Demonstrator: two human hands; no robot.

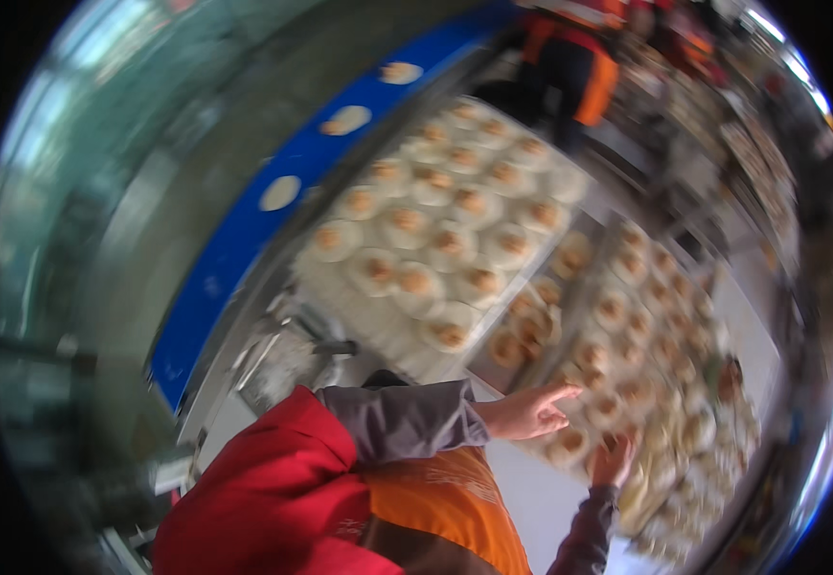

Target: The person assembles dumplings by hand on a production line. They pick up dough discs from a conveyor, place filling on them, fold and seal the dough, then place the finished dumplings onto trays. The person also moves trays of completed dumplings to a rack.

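My left hand (pixel 528 413) reaches in over the near edge of a tray of flat dough rounds, each topped with brown filling. Its fingers are stretched out and apart, with nothing visible in them. Just beneath the fingertips lies a filled dough round (pixel 567 447). My right hand (pixel 615 459) is lower and further right, its fingers bent down at the dough. Blur hides whether they grip anything. Beside it, pale folded dough pieces (pixel 648 479) lie close together, and more filled dough rounds (pixel 613 309) spread beyond both hands.
A large tray (pixel 368 305) of filled rounds stands ahead to the left. Between the trays sits a metal pan (pixel 489 369) with lumps of filling. A blue conveyor belt (pixel 234 230) carrying dough rounds runs along the left. Another person (pixel 579 57) in red and orange stands at the far end.
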